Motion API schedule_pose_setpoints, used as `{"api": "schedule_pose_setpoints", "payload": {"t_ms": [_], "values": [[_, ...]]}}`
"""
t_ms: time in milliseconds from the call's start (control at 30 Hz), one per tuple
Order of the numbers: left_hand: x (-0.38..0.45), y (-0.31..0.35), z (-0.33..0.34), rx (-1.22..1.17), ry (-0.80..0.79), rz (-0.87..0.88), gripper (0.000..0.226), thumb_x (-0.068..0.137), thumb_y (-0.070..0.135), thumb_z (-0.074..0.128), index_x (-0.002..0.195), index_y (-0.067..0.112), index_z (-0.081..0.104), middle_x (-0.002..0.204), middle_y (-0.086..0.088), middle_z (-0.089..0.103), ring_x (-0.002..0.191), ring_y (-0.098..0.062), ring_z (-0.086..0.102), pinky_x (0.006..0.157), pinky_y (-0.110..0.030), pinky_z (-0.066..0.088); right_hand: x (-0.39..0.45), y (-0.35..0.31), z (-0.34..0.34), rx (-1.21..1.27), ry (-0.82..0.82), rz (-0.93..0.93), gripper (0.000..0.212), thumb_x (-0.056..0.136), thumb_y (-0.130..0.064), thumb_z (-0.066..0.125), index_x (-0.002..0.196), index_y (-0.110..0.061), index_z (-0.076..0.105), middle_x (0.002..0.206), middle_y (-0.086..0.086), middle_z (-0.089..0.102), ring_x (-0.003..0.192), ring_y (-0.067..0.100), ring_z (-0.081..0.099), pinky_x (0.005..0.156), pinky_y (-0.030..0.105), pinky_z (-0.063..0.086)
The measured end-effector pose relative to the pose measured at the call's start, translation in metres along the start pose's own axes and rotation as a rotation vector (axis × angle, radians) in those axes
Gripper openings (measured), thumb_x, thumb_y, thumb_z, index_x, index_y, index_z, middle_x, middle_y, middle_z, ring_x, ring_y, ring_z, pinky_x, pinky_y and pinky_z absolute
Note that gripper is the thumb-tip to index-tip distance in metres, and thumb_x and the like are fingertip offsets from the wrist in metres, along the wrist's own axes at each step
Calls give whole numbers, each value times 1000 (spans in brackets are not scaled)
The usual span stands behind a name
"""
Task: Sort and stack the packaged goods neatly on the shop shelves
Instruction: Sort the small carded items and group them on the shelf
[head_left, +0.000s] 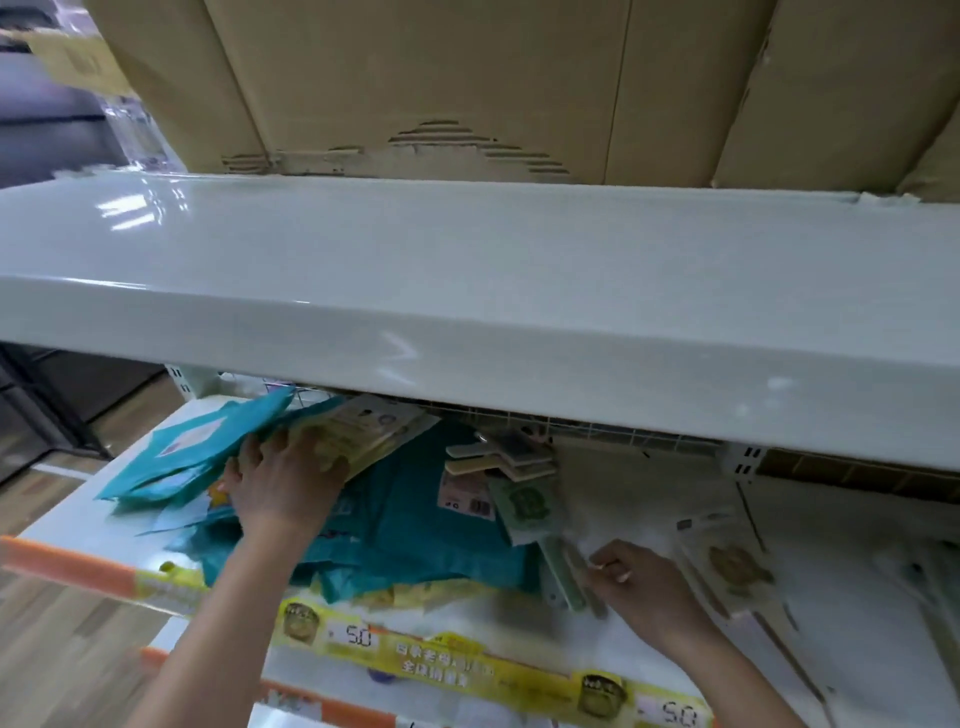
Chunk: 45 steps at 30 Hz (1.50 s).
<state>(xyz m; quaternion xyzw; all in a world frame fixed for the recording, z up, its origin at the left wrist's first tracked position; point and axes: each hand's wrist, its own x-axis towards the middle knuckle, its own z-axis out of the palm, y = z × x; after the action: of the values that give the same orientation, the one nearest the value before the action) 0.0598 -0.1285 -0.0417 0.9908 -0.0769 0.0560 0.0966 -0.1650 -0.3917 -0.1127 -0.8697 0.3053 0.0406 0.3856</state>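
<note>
Reaching under a wide white upper shelf (467, 291), both hands work on the lower shelf (649, 519) where the packaged goods lie. The left hand (283, 480) lies palm down, fingers spread, pressing on a fanned handful of teal packets (192, 457) and pale yellow packets (363, 434) that tilt up off the pile; whether the thumb closes beneath them cannot be told. Below it, a loose heap of larger teal packages (415, 525) covers the middle of the shelf, one showing a pink label with a barcode (465, 493). More yellow packets (415, 597) peek out from under the heap's front edge.

The right hand (641, 582) sits to the right of the heap, its fingers curled and pinched on the edge of a few thin pale-green carded items (569, 579) lying beside the teal heap. Behind those, a small stack of cream and green cards (506, 460) rests against the wire grid (597, 428) at the back. Further right, flat clear-wrapped packs with a round gold emblem (737, 571) lie on the bare white surface, apart from the hands.

Along the shelf's front edge runs a yellow price strip (441, 662) reading 5.0, turning orange at the left. Brown cardboard boxes (441, 88) stand on the upper shelf. Wood-look flooring (78, 623) shows at lower left.
</note>
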Motion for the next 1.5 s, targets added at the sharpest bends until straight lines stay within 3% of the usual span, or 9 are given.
{"api": "schedule_pose_setpoints", "payload": {"t_ms": [100,200,333,533,800,967,1067,1233,1500], "values": [[25,-18,14,55,-182,29,77,86,68,41,150,28,23,158,-7,23,142,-36,22,115,-46,18,-1,-17,22,-45,9,43,16,84,-44,62,87,-29,58,78,-14,63,73,-1,58,60,22,42],[35,-30,24,3,-299,76,88,73,80,32,146,33,28,149,-8,41,131,-38,42,108,-46,33,-2,-30,41,-65,54,78,17,85,-42,61,97,-31,55,91,-13,62,80,7,58,62,26,40],[35,-29,24,78,-158,245,65,87,62,40,141,25,38,134,-8,57,118,-31,56,92,-34,44,-2,-40,58,-156,153,109,31,95,-28,47,125,-22,48,111,1,55,85,16,48,73,28,43],[38,-27,24,281,36,403,38,97,34,39,133,27,48,110,-1,69,99,-23,67,66,-27,42,-17,-55,60,-167,416,179,32,95,-35,39,117,-17,54,110,2,55,81,18,39,79,32,43],[22,-15,-8,-423,265,240,28,96,17,49,120,7,59,91,-36,64,80,-50,62,61,-42,40,-42,-44,56,-76,583,173,20,94,-36,50,97,-21,63,93,-3,64,87,18,63,72,28,43],[-5,12,-12,-937,-4,179,32,99,22,46,114,-2,60,109,-32,61,96,-44,57,73,-40,37,-60,-24,44,197,640,167,29,99,-30,47,84,-13,65,69,12,64,63,22,58,57,34,37],[-38,36,-10,-1207,-264,-1,16,99,22,48,104,10,58,97,-16,62,87,-27,54,80,-38,38,-70,-12,33,373,630,185,30,100,-29,45,84,-19,68,66,-1,60,61,16,55,55,27,35],[-94,69,7,-1308,-470,-110,14,98,19,51,92,11,61,90,-6,65,92,-30,60,79,-36,38,-87,21,20,517,658,204,30,98,-30,48,80,-20,69,44,-10,45,45,8,41,52,27,31],[-177,146,29,-1354,-415,-210,13,96,18,53,106,16,62,101,-7,67,99,-28,60,92,-43,45,-112,93,-39,618,555,149,28,97,-23,49,81,-11,68,43,-3,39,40,13,36,47,28,31]]}}
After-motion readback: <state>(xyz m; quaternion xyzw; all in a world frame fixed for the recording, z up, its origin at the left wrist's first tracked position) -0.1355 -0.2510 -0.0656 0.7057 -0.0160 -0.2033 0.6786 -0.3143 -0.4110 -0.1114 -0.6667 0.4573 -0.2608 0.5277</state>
